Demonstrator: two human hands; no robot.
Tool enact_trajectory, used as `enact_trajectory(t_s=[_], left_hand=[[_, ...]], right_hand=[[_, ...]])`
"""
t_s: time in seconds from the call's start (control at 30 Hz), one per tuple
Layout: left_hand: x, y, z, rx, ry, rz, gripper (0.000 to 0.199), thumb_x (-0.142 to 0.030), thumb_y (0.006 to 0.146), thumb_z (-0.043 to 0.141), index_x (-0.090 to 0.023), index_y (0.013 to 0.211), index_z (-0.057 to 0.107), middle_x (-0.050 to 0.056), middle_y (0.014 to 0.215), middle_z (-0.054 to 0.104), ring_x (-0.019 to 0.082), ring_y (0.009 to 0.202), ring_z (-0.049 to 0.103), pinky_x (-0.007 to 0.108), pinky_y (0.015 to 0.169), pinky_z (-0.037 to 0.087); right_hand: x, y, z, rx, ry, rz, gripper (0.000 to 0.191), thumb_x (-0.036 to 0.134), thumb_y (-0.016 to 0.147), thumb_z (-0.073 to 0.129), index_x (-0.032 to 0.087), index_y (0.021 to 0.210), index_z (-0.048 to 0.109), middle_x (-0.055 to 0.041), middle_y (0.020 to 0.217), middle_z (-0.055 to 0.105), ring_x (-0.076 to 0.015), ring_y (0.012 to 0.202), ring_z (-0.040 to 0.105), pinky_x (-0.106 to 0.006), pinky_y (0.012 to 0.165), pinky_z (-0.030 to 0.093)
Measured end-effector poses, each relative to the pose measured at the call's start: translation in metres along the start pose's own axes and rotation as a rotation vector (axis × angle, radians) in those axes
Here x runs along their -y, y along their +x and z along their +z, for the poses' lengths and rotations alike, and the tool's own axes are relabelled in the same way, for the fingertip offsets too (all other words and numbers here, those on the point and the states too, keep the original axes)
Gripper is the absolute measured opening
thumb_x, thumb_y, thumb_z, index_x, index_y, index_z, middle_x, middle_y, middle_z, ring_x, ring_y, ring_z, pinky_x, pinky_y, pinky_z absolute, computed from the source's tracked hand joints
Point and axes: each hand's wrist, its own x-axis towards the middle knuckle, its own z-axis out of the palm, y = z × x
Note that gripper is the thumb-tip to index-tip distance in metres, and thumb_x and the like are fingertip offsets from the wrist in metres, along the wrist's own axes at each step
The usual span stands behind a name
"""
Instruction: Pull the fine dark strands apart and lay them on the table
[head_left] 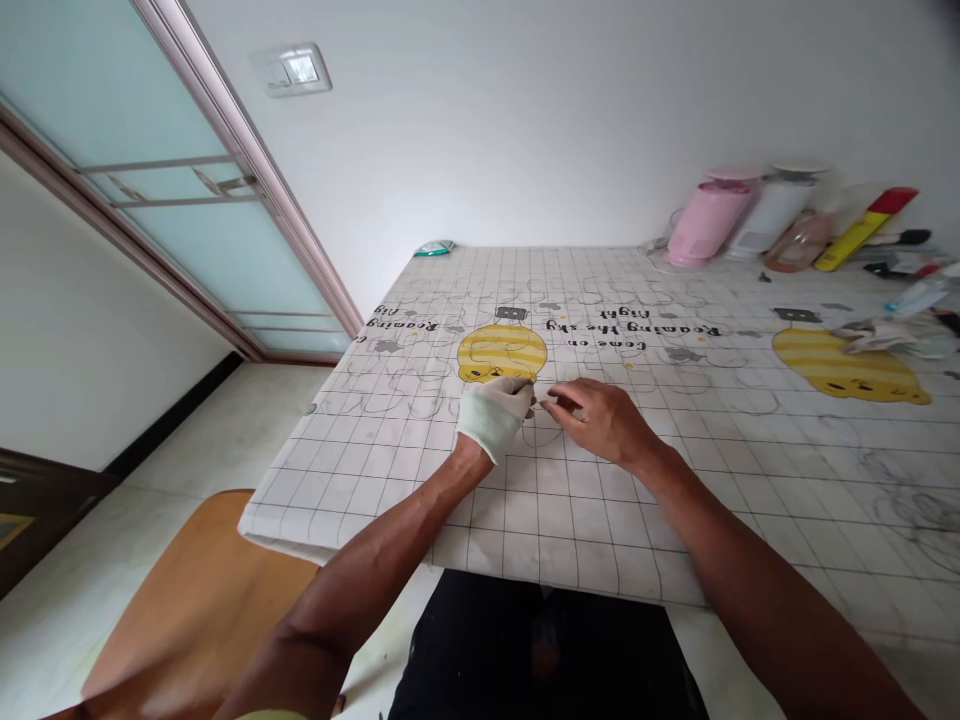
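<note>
My left hand (499, 410) wears a pale whitish-green glove. Its fingers are closed over the table, and a small dark bit shows at their tips, too small to name. Bare, my right hand (604, 420) is just to the right, with thumb and forefinger drawn together in a pinch toward the gloved fingertips. Whatever lies between those fingers I cannot make out. Both hands are low over a white checked tablecloth (420, 470) printed with yellow bear balloons, clouds and lettering. Thin dark curved lines run on the cloth around the hands; whether they are print or fine wire I cannot tell.
A thin dark tangle (926, 510) lies at the right. Along the wall stand a pink cylinder (709, 222), a white cylinder (772, 215), a bottle (799, 240) and a yellow-red box (862, 230). Another glove (900, 335) lies at right. An orange-brown chair (202, 600) is at lower left.
</note>
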Motion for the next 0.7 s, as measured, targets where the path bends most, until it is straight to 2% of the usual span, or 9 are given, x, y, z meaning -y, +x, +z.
enact_trajectory(t_s=[0.1, 0.17, 0.27, 0.4, 0.57, 0.7], left_hand=[[-0.001, -0.001, 0.001, 0.028, 0.021, 0.023, 0.026, -0.031, 0.092, 0.053, -0.021, 0.076, 0.07, 0.0, 0.079, 0.074, 0.012, 0.064, 0.07, 0.023, 0.06, 0.051], [-0.004, -0.004, 0.001, 0.058, 0.034, 0.042, 0.026, -0.03, 0.092, 0.053, -0.021, 0.074, 0.069, 0.0, 0.075, 0.072, 0.012, 0.062, 0.069, 0.023, 0.059, 0.051], [-0.01, -0.008, 0.001, 0.094, 0.022, 0.017, 0.024, -0.027, 0.091, 0.053, -0.02, 0.074, 0.069, -0.001, 0.076, 0.072, 0.011, 0.062, 0.069, 0.022, 0.058, 0.05], [-0.015, -0.011, 0.001, 0.114, -0.033, -0.042, 0.021, -0.023, 0.089, 0.055, -0.019, 0.074, 0.069, 0.001, 0.079, 0.073, 0.01, 0.061, 0.067, 0.02, 0.056, 0.051], [-0.009, -0.009, 0.004, 0.108, -0.135, -0.079, 0.018, -0.023, 0.089, 0.057, -0.018, 0.075, 0.068, 0.002, 0.078, 0.072, 0.01, 0.061, 0.067, 0.02, 0.054, 0.05], [-0.004, -0.008, 0.007, 0.121, -0.135, -0.068, 0.019, -0.022, 0.089, 0.057, -0.018, 0.073, 0.067, 0.002, 0.077, 0.072, 0.01, 0.06, 0.067, 0.02, 0.053, 0.05]], right_hand=[[-0.003, 0.002, -0.001, -0.133, -0.011, -0.086, 0.023, 0.034, 0.098, 0.063, 0.024, 0.118, 0.071, -0.0079, 0.098, 0.073, -0.0239, 0.088, 0.066, -0.039, 0.077, 0.053], [-0.006, 0.004, -0.001, -0.155, -0.034, -0.172, 0.025, 0.029, 0.101, 0.06, 0.024, 0.123, 0.07, -0.0092, 0.105, 0.073, -0.0245, 0.096, 0.066, -0.041, 0.084, 0.054], [-0.012, 0.006, 0.0, -0.095, -0.104, -0.276, 0.026, 0.024, 0.105, 0.051, 0.024, 0.119, 0.073, -0.0104, 0.104, 0.073, -0.0251, 0.097, 0.065, -0.043, 0.085, 0.054], [-0.015, 0.006, 0.001, -0.041, -0.169, -0.322, 0.033, 0.025, 0.108, 0.044, 0.024, 0.112, 0.076, -0.0099, 0.096, 0.073, -0.0251, 0.093, 0.062, -0.044, 0.084, 0.054], [-0.017, 0.005, 0.002, 0.002, -0.168, -0.346, 0.035, 0.022, 0.108, 0.042, 0.024, 0.119, 0.075, -0.0095, 0.093, 0.072, -0.0261, 0.093, 0.061, -0.046, 0.085, 0.053], [-0.02, 0.004, 0.007, 0.021, -0.177, -0.373, 0.038, 0.019, 0.107, 0.04, 0.023, 0.123, 0.073, -0.0098, 0.094, 0.072, -0.0262, 0.092, 0.06, -0.046, 0.085, 0.052]])
